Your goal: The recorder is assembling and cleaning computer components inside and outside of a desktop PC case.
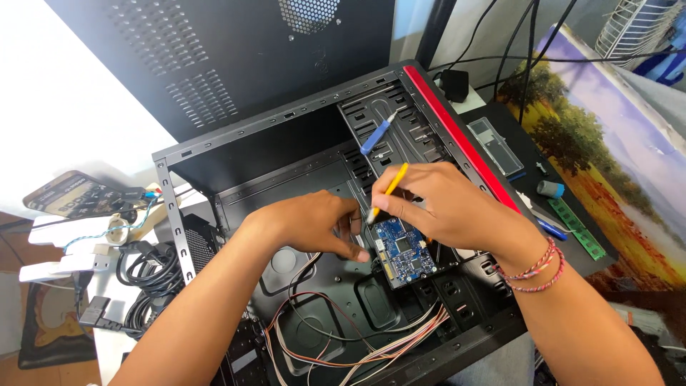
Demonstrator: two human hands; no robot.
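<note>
Circuitry sits at the heart of this: a small blue circuit board lies inside the open black computer case, low on the case floor toward its right-hand wall, resting among the drive-bay slots. The right hand hovers just over the board's upper edge, fingers pinched narrowly around a yellow-handled screwdriver whose tip points down at the board's top left corner. The left hand lies beside it on the case floor, fingers curled loosely, the fingertips touching the metal just left of the board; I cannot tell whether it pins anything beneath them. Thin red and white wires loop across the case floor below both hands and run out toward the case's near edge. A blue-handled screwdriver lies untouched on the slotted panel at the far end of the case, well apart from the hands. The case's red trim strip runs along its right wall. Beyond that wall, on the desk, rest a clear plastic box, a green memory stick and a blue pen. Black cables coil by the case's left wall.
</note>
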